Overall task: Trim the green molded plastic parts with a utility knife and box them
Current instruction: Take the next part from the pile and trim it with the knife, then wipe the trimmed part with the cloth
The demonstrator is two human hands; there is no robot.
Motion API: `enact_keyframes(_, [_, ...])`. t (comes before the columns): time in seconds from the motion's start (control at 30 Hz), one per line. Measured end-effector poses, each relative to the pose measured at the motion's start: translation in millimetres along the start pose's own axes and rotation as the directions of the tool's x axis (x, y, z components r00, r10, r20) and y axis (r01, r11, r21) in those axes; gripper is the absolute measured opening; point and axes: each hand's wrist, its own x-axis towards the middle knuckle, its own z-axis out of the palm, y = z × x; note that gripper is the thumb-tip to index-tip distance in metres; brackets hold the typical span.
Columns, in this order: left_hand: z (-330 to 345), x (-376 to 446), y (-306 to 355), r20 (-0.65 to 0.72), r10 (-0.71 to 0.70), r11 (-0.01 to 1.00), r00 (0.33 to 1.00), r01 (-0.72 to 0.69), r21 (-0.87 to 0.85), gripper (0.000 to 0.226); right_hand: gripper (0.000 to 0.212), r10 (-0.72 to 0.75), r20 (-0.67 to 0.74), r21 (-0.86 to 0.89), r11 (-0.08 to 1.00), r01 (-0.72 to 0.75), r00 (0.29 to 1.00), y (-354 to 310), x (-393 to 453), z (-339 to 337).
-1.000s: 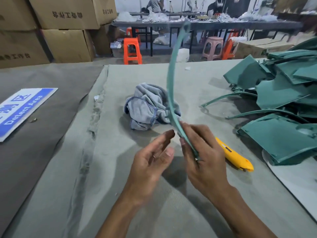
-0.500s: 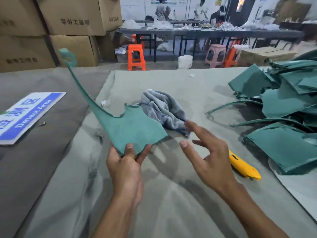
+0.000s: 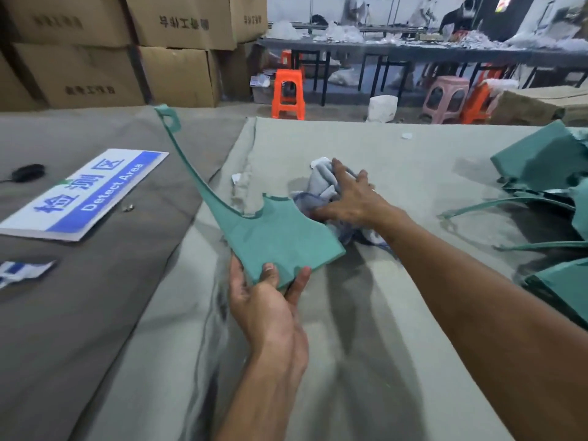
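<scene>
Reaching right hand (image 3: 350,202) has landed on rag (image 3: 321,183).

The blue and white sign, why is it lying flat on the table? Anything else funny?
The sign lies flat and crooked on the table. Another bit of sign pokes in nearby. The green parts sit in a jumbled heap.

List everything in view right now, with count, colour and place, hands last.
held plastic part: one, green, raised over the table, thin arm pointing up-left
plastic part pile: several, green, table's right edge
rag: one, grey-blue, mid-table under the right hand
table cover: grey cloth
sign: one, white and blue, left, flat
cardboard boxes: several, brown, stacked far left
stools: orange and pink, background
left hand: grips the held part's near edge
right hand: fingers spread, on the rag
</scene>
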Motion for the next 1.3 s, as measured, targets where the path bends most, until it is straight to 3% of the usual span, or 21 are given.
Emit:
enact_keyframes(0.17, [1.5, 2.1, 1.4, 0.016, -0.062, 0.998, 0.998, 0.061, 0.024, 0.054, 0.083, -0.133, -0.173, 0.035, 0.989, 0.141, 0.976, -4.2, 9.8, 27.2])
enact_keyframes(0.27, [2.2, -1.8, 0.3, 0.055, -0.043, 0.998, 0.998, 0.040, 0.043, 0.050, 0.065, -0.155, -0.400, 0.128, 0.967, 0.222, 0.903, -1.9, 6.2, 21.3])
enact_keyframes(0.33, [0.5, -3.3, 1.1, 0.083, -0.028, 0.997, 0.996, 0.023, 0.070, 0.048, 0.064, -0.030, -0.597, 0.335, 0.899, 0.283, 0.802, -4.2, -2.1, 1.9])
enact_keyframes(0.4, [-1.9, -4.5, 0.9, 0.105, -0.013, 0.992, 0.994, 0.000, 0.125, 0.045, 0.068, 0.067, -0.774, 0.446, 0.763, 0.467, 0.629, -6.5, -19.0, -22.7])
enact_keyframes(0.47, [-2.9, -6.2, 0.8, 0.121, -0.007, 0.988, 0.993, -0.011, 0.152, 0.044, 0.071, 0.057, -0.898, 0.357, 0.672, 0.649, 0.436, -7.3, -46.6, -41.3])
enact_keyframes(0.53, [-1.4, -6.2, 0.9, 0.153, -0.030, 0.992, 0.988, 0.012, 0.122, 0.046, 0.068, -0.028, -0.947, 0.230, 0.637, 0.736, 0.320, -7.9, -84.2, -46.4])
enact_keyframes(0.6, [0.1, -6.1, -1.2, 0.206, -0.038, 0.991, 0.978, 0.010, 0.136, 0.047, 0.067, -0.145, -0.926, 0.197, 0.603, 0.773, 0.349, -3.4, -119.6, -33.0])
enact_keyframes(0.73, [-2.5, -17.8, -10.6, 0.310, -0.046, 0.949, 0.950, -0.055, 0.311, 0.036, 0.093, -0.312, -0.667, 0.324, 0.696, 0.640, 0.677, -2.3, -166.1, 21.8])
enact_keyframes(0.8, [-5.3, -22.2, -15.7, 0.313, -0.095, 0.943, 0.945, -0.016, 0.334, 0.032, 0.100, -0.352, -0.553, 0.271, 0.781, 0.562, 0.755, -2.2, -167.3, 32.1])
enact_keyframes(0.87, [-7.2, -25.4, -18.6, 0.317, -0.022, 0.905, 0.948, -0.116, 0.409, 0.030, 0.099, -0.286, -0.496, 0.295, 0.833, 0.468, 0.820, -1.1, -162.4, 27.1])
enact_keyframes(0.93, [-5.3, -30.7, -18.6, 0.349, 0.017, 0.884, 0.937, -0.178, 0.433, 0.032, 0.089, -0.215, -0.511, 0.278, 0.875, 0.397, 0.832, 0.1, -159.9, 21.4])
enact_keyframes(1.07, [-5.5, -37.4, -16.8, 0.439, 0.052, 0.836, 0.897, -0.280, 0.473, 0.017, 0.070, -0.187, -0.615, 0.227, 0.888, 0.400, 0.766, 1.5, -170.3, 28.6])
enact_keyframes(1.17, [-6.6, -41.5, -10.9, 0.493, 0.084, 0.822, 0.866, -0.340, 0.457, 0.027, 0.057, -0.174, -0.639, 0.271, 0.861, 0.431, 0.749, 7.4, -176.1, 27.9])
enact_keyframes(1.3, [-6.6, -43.4, -14.6, 0.511, 0.040, 0.853, 0.859, -0.295, 0.430, 0.017, 0.064, -0.201, -0.604, 0.220, 0.888, 0.404, 0.772, 5.8, -177.4, 13.7])
